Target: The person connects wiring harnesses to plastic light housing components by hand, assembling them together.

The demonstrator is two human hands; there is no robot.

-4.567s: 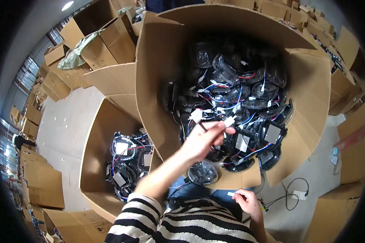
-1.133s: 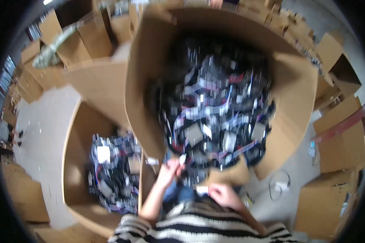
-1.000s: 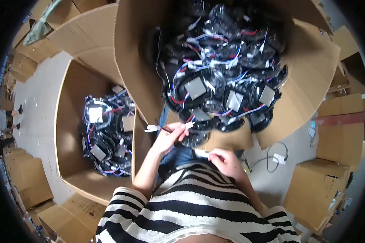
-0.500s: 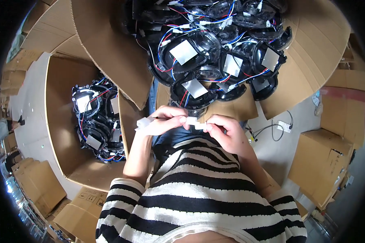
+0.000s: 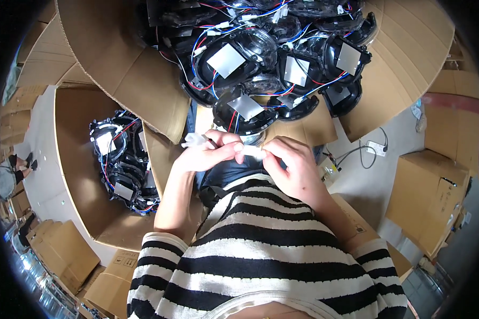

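In front of my lap, both hands meet over small white plastic connectors [image 5: 252,152]. My left hand [image 5: 202,158] pinches one end between thumb and forefinger, and a cloudy white piece [image 5: 195,139] sticks out behind those fingers; its kind is unclear. My right hand [image 5: 294,166] is closed with thumb and forefinger on the other end. Fingers cover much of the connectors, so whether they are fully joined cannot be told. Just beyond my hands lies a black lamp housing [image 5: 226,112] with a silver square plate [image 5: 246,107] and red and blue wires.
Ahead, a large open carton [image 5: 127,80] holds several piled lamp housings [image 5: 255,50] with wires. Another open carton [image 5: 72,175] at left holds more of them [image 5: 123,167]. A power strip [image 5: 377,148] with cables lies on the floor at right, near a closed carton [image 5: 423,194].
The two white connectors, offset side by side before, now look lined up and my fingertips cover more of them. My right hand has moved left, closer to the left one. The view has shifted slightly.
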